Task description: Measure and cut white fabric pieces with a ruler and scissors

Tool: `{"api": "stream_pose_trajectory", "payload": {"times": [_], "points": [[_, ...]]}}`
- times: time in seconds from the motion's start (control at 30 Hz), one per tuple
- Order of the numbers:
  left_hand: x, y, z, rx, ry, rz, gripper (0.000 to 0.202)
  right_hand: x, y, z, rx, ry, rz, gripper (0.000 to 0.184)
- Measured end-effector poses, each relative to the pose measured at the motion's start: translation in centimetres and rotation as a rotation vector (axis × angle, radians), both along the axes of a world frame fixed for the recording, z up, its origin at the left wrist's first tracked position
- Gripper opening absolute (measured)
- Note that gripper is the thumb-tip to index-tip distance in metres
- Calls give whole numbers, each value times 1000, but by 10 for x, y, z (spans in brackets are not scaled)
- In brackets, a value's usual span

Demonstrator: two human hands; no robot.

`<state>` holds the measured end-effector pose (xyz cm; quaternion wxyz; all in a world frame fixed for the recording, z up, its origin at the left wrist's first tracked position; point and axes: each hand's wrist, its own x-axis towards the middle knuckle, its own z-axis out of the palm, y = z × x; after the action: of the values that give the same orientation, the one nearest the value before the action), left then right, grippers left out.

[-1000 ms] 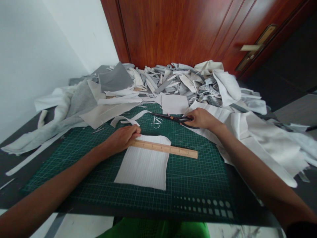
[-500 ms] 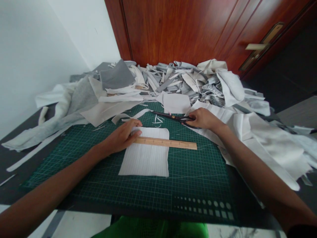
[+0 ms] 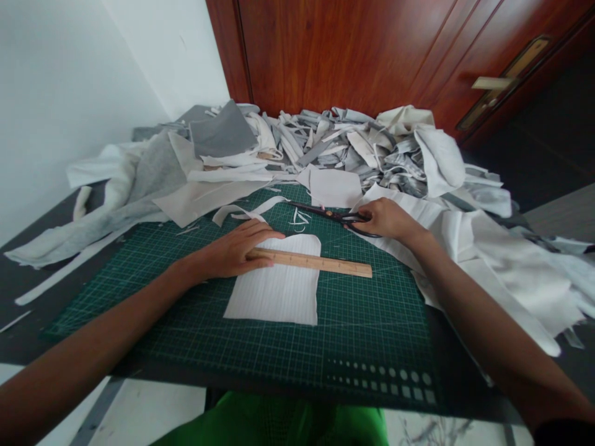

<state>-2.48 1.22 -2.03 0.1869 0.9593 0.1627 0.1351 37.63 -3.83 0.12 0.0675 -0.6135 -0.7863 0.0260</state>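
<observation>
Two hands: left hand (image 3: 237, 251), grip spread flat on one wooden ruler (image 3: 316, 263) over white ribbed fabric (image 3: 274, 291); right hand (image 3: 390, 220), grip closed on black scissors (image 3: 325, 214); green cutting mat (image 3: 372, 334) beneath, fabric scrap pile (image 3: 344, 145) far.

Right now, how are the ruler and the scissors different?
The wooden ruler is pale and straight, but the scissors are dark with long blades. The ruler lies on white ribbed fabric under the left hand; the scissors sit in the right hand. Both lie on the green cutting mat.
</observation>
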Motion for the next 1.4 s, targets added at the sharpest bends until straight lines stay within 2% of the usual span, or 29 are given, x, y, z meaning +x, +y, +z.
{"api": "stream_pose_trajectory", "payload": {"times": [0.33,0.83,1.4], "points": [[3,1,3,-53,-10,-5,46,3,-1,-4,31,77,21,44],[9,12,1,-30,-29,-25,50,-1,-1,-4,43,11,-11,44],[6,13,0,-35,-47,-22,48,-1,1,-4,38,32,3,46]]}}
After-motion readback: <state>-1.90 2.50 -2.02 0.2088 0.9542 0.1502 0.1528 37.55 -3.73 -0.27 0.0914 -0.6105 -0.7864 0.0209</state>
